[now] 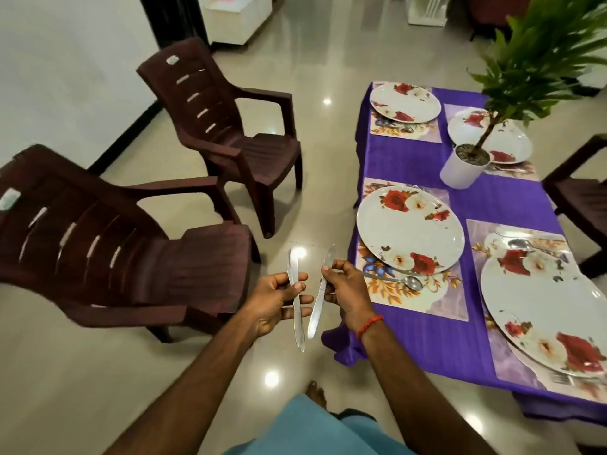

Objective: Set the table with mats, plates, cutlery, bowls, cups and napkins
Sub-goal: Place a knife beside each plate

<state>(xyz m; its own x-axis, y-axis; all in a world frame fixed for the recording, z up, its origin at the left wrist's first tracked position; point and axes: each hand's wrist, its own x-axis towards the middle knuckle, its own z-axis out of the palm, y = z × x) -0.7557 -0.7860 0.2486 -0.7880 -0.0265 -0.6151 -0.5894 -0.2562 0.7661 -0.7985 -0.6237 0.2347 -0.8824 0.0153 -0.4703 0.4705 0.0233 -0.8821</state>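
Item: two table knives, steel, one per hand, both held off the table over the floor. Left hand [276, 300]: fingers curled round the middle of the left knife [298, 330], thumb across the shank. Right hand [345, 295]: fingertips pinching the right knife [315, 318] near its upper third. Orientation: both long axes stand roughly upright, tips away from the person. The two lean apart at the top and draw close at the lower ends without plainly touching. Destination: the table [404, 159], under purple cloth, lies to the person's right. Nearest setting: a floral plate [410, 224] on its mat [423, 300], with a spoon [412, 283] lying crosswise on the near strip of mat. Relation governing the next move: the right hand is much the nearer to that mat, just beside its corner, and the left is farther out. By my judgement the right knife goes first and must be turned from upright to lie flat beside the plate. No knife is visible at any setting.
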